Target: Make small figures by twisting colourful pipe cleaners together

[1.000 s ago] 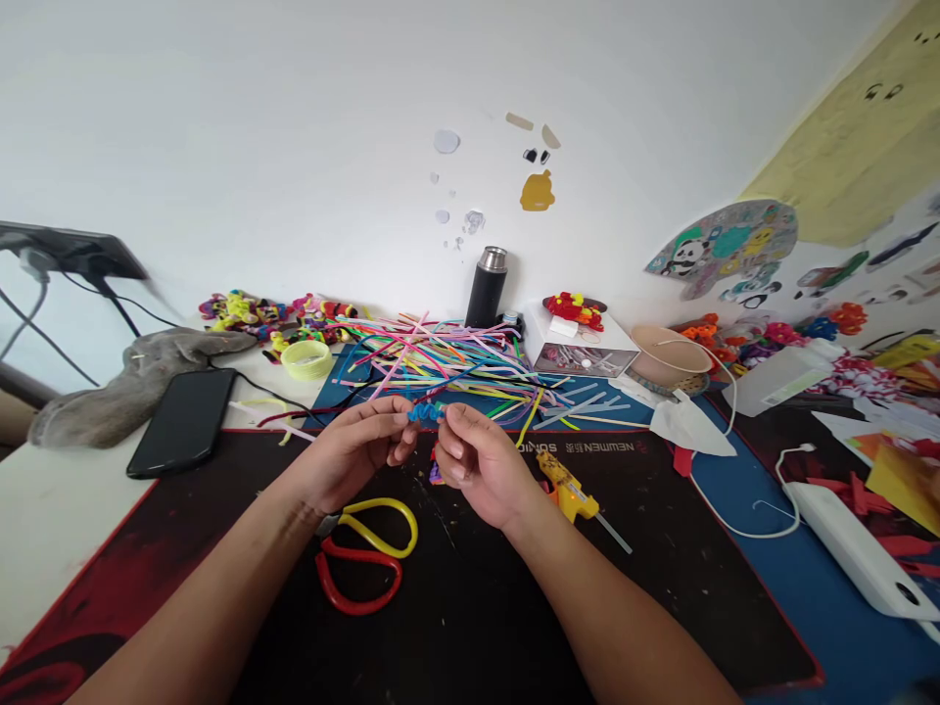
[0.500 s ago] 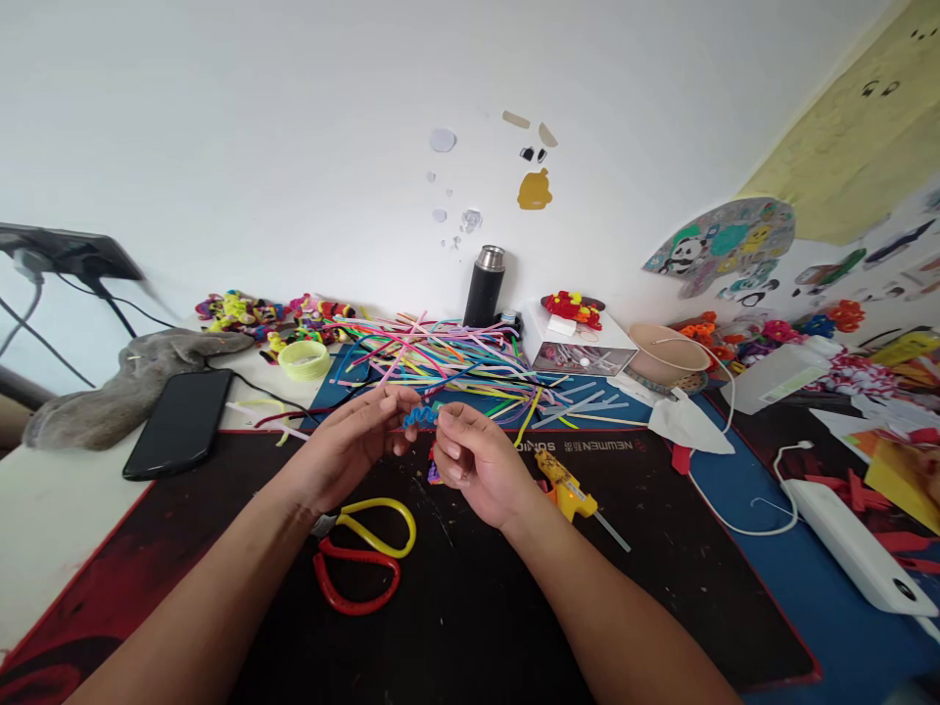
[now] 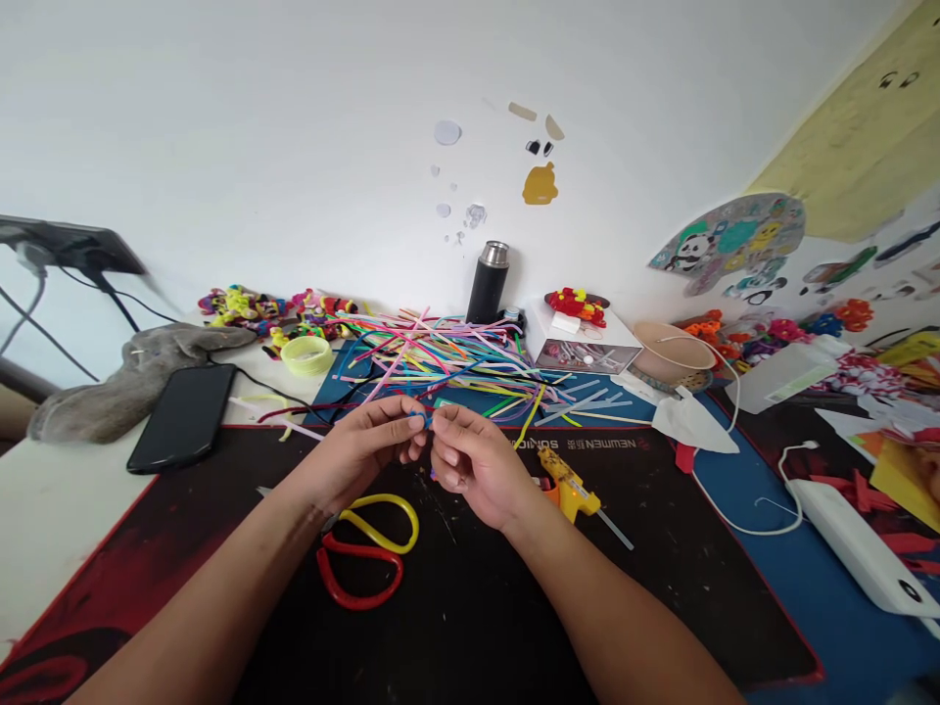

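Between my two hands is a small blue pipe cleaner (image 3: pixel 421 418), mostly covered by my fingers. My left hand (image 3: pixel 382 436) pinches its left part between thumb and forefinger. The fingertips of my right hand (image 3: pixel 474 455) are closed on its right end. Both hands are above the black desk mat (image 3: pixel 470 607), fingertips nearly touching. Scissors (image 3: pixel 359 597) with one red and one yellow handle lie by my left wrist, their blades partly under the forearm. A yellow glue gun (image 3: pixel 569 487) with a clear glue stick lies just right of my right hand.
A heap of coloured pipe cleaners (image 3: pixel 441 357) spreads behind my hands. Behind it stand a black flask (image 3: pixel 488 286) and a white drawer box (image 3: pixel 584 343). A phone (image 3: pixel 182 419) and tape roll (image 3: pixel 306 356) are at left; a power bank (image 3: pixel 856 548) with cable lies at right.
My left thumb and forefinger have closed on the blue pipe cleaner, whose curled shape showed before between the hands. The hands are closer together. The view has shifted slightly.
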Motion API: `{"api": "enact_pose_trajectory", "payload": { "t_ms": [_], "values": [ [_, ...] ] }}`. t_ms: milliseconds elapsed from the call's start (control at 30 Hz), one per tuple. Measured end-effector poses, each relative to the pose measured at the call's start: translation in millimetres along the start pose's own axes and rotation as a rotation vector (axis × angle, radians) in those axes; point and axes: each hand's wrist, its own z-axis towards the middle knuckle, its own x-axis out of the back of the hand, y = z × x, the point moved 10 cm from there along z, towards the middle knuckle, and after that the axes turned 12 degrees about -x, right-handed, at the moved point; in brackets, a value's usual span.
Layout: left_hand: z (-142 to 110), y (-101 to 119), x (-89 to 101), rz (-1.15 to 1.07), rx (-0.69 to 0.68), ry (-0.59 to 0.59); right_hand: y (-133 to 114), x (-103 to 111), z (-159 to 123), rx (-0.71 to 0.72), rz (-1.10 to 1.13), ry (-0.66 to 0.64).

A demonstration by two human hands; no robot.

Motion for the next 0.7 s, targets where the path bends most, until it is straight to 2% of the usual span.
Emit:
{"api": "enact_pose_trajectory", "payload": {
  "t_ms": [467, 700],
  "values": [
    [1, -7, -6.6, -0.073, 0.033, 0.008, 9, -6, 4, -0.08, 0.13, -0.109],
    [2, -7, -1.7, -0.056, 0.014, 0.038, 11, -5, 6, -0.09, 0.13, -0.092]
  ]
}}
